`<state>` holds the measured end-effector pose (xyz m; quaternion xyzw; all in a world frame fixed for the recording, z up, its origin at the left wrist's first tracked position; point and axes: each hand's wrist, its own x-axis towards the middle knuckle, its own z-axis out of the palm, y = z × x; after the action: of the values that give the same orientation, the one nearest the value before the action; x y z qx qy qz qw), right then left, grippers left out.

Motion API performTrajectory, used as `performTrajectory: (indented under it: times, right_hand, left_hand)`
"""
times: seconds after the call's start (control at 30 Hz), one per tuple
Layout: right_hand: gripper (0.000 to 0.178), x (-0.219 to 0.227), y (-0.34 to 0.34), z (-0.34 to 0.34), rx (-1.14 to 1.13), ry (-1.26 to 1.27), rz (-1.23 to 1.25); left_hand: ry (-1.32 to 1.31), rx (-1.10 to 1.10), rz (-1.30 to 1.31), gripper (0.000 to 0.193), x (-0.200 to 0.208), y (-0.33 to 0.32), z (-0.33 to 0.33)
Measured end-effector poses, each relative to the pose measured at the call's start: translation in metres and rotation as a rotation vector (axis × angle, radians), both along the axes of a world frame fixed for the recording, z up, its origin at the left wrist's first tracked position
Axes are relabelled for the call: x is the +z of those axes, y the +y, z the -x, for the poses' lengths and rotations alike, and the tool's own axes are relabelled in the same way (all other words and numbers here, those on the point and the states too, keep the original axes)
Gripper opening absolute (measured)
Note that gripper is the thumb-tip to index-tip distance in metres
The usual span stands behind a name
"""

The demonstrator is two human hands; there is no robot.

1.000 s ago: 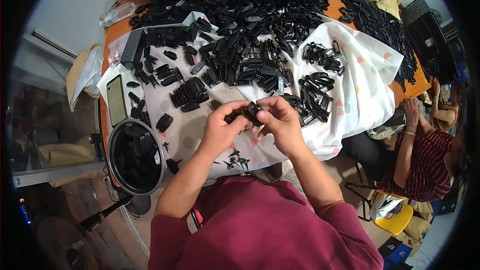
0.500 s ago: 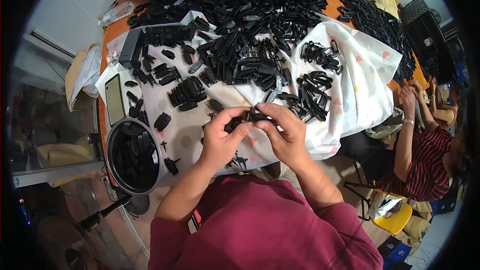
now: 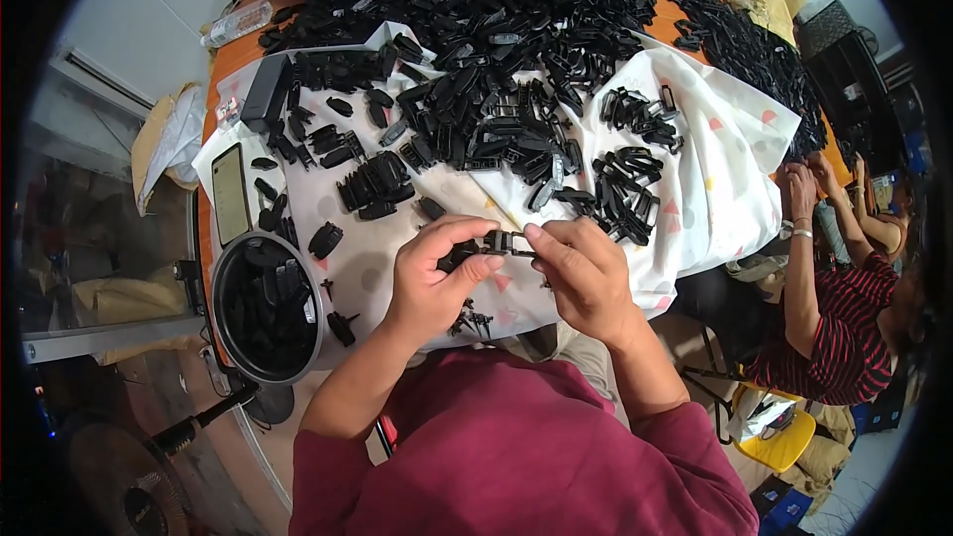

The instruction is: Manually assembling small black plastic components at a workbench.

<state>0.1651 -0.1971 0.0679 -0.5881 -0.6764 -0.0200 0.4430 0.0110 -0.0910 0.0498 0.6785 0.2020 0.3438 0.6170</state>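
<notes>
Between my two hands, above the near edge of the cloth, is a small black plastic piece (image 3: pixel 509 242) with an open, frame-like shape. My left hand (image 3: pixel 432 278) pinches its left end between thumb and index finger. The thumb and fingers of my right hand (image 3: pixel 588 276) are closed on the other end. What lies under the curled fingers is hidden. Similar black parts (image 3: pixel 377 182) lie in rows and small groups just beyond my hands, and more loose ones (image 3: pixel 627 189) sit to the right. Several tiny dark pieces (image 3: pixel 473 321) lie near the table edge below my hands.
A dark round bowl (image 3: pixel 268 377) of black parts stands at the left, near a phone (image 3: pixel 230 197) and a black box (image 3: pixel 266 92). A big heap of parts (image 3: pixel 467 0) covers the far side. A co-worker in a striped shirt (image 3: pixel 844 333) sits at the right.
My hands have moved slightly apart, the right one shifting right and a little nearer to me. More of the black piece now shows between them. The co-worker's hands have shifted slightly.
</notes>
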Motion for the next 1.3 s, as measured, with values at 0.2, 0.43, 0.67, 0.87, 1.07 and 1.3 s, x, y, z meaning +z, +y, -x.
performTrajectory:
  times: [0.2, 0.43, 0.67, 0.87, 1.07, 1.3]
  right_hand:
    - [0.045, -0.004, -0.009, -0.001, 0.010, -0.070, 0.063]
    - [0.043, -0.022, -0.013, 0.020, -0.151, 0.257, -0.025]
    - [0.026, -0.018, -0.020, 0.033, -0.076, 1.043, 0.293]
    - [0.020, -0.023, -0.003, 0.063, 0.057, 0.932, 0.493]
    - [0.028, -0.047, 0.006, -0.001, -0.347, 0.040, 0.482]
    - [0.020, -0.039, -0.003, -0.043, -0.651, -0.181, 0.725]
  left_hand:
    - [0.171, -0.006, -0.729, 0.024, 0.012, 0.011, 0.003]
    - [-0.048, -0.039, 0.270, 0.031, -0.006, -0.026, -0.019]
    - [-0.032, -0.180, 0.333, 0.026, 0.001, -0.018, 0.000]
    - [-0.144, -0.100, 0.783, 0.022, -0.013, -0.017, 0.047]
    - [0.769, 0.809, -0.837, 0.023, -0.006, 0.029, 0.132]
    - [1.169, 0.769, -1.098, 0.050, -0.015, 0.052, 0.128]
